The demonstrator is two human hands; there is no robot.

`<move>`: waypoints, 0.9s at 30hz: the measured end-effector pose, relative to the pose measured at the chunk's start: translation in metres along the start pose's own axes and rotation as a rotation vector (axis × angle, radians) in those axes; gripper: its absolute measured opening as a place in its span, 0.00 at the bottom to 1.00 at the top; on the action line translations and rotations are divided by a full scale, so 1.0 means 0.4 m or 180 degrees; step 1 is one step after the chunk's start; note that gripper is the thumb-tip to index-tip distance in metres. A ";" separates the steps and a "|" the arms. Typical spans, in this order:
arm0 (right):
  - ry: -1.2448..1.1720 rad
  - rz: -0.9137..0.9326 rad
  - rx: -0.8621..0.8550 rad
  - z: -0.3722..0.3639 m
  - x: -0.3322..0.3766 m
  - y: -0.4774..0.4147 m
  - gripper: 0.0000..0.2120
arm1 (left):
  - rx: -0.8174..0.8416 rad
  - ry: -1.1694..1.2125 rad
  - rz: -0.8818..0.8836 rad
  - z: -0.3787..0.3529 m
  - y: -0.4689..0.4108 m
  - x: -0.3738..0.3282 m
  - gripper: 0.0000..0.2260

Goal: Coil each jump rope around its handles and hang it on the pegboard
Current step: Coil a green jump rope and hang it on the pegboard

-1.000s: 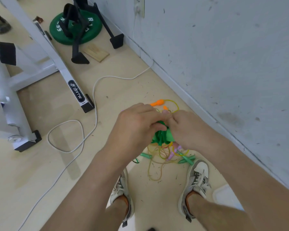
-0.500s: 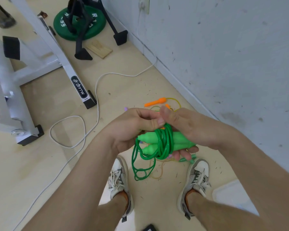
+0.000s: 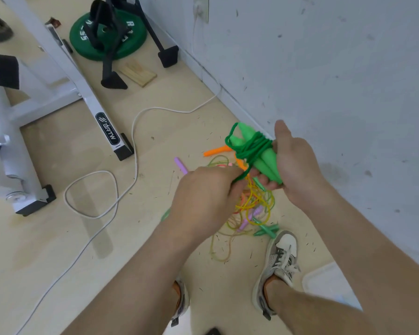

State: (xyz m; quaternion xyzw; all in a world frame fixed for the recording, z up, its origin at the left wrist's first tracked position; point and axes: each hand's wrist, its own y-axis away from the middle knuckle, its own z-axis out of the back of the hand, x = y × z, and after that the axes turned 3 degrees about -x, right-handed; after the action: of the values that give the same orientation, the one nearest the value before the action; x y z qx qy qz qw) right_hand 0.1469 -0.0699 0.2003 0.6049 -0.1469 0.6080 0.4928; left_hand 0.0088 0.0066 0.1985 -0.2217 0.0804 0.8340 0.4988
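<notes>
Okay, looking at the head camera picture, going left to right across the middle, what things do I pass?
White bench foot → white cable loop → left hand → green jump rope → right hand → wall.

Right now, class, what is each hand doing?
Left hand: closed on the free end of the green rope.
Right hand: holding the green handles, rope coiled round them.

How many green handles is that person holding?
2. The green handles lie side by side in the right hand: one nearer the wall, one leftward; green rope binds both.
</notes>
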 end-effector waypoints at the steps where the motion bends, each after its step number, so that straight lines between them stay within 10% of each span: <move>1: 0.0373 0.0237 -0.0195 -0.001 -0.008 -0.003 0.30 | -0.0033 -0.0275 -0.0120 0.002 0.001 -0.003 0.14; 17: 0.2600 0.1280 0.0079 0.005 -0.006 0.024 0.29 | -0.0900 0.0156 -0.0660 0.003 -0.005 0.001 0.07; 27: 0.1935 0.0528 0.1652 0.009 0.018 0.050 0.32 | 0.0578 0.2968 0.1086 0.065 -0.019 0.020 0.04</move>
State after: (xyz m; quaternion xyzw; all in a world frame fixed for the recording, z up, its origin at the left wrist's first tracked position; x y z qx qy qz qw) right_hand 0.1350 -0.0789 0.2156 0.4880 0.1154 0.8136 0.2942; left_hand 0.0049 0.0260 0.2186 -0.5101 0.4020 0.7056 0.2836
